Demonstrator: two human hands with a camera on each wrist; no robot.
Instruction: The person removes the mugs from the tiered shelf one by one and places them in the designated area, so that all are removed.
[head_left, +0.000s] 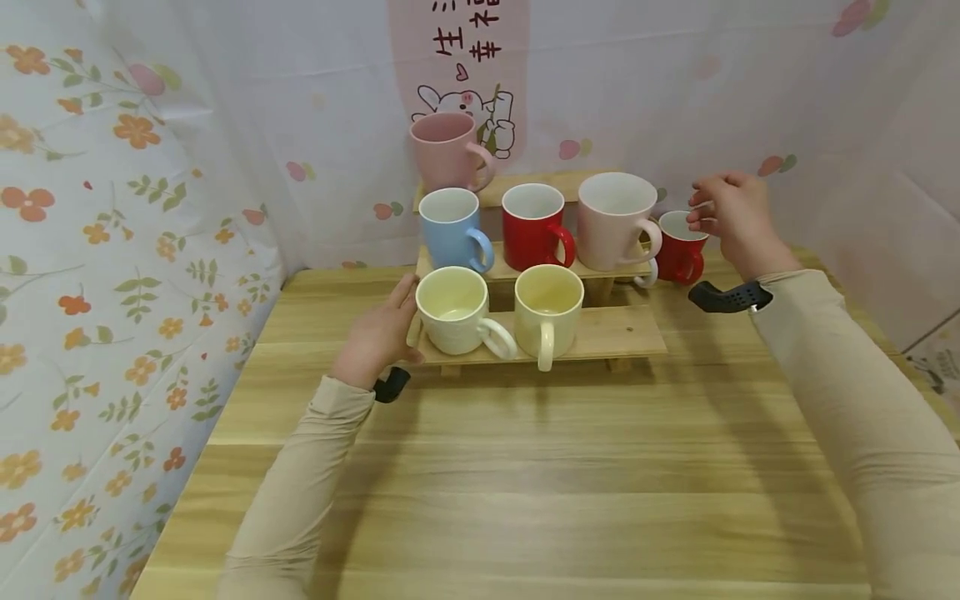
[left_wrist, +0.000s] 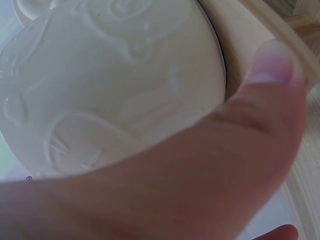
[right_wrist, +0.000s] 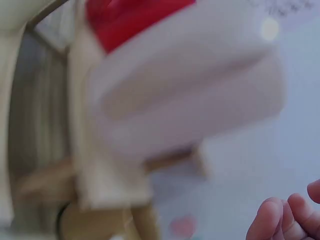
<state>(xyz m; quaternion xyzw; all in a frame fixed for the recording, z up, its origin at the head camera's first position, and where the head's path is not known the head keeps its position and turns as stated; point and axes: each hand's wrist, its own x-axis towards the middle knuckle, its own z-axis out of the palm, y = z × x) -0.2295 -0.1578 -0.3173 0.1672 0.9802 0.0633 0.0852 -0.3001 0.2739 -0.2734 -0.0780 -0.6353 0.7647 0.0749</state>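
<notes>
My left hand (head_left: 378, 333) is at the left end of the lower wooden shelf (head_left: 618, 329), beside a cream mug (head_left: 453, 321) with raised patterns. The left wrist view shows its thumb (left_wrist: 220, 135) extended across the mug, the tip at the shelf board. Its other fingers look fairly straight, partly hidden behind the mug. My right hand (head_left: 738, 218) is in the air by a small red mug (head_left: 681, 250), right of the rack, its fingers loosely bent and holding nothing. A pale pink mug (head_left: 611, 225) is nearest it on the middle shelf, blurred in the right wrist view.
A yellow mug (head_left: 547, 321) shares the lower shelf. Blue (head_left: 450, 237) and red (head_left: 528, 233) mugs stand on the middle shelf, a darker pink mug (head_left: 444, 154) on the top one. Part of a white handle (head_left: 647, 273) shows behind the rack. The wooden table (head_left: 525, 475) extends in front; patterned curtains (head_left: 300, 100) hang behind.
</notes>
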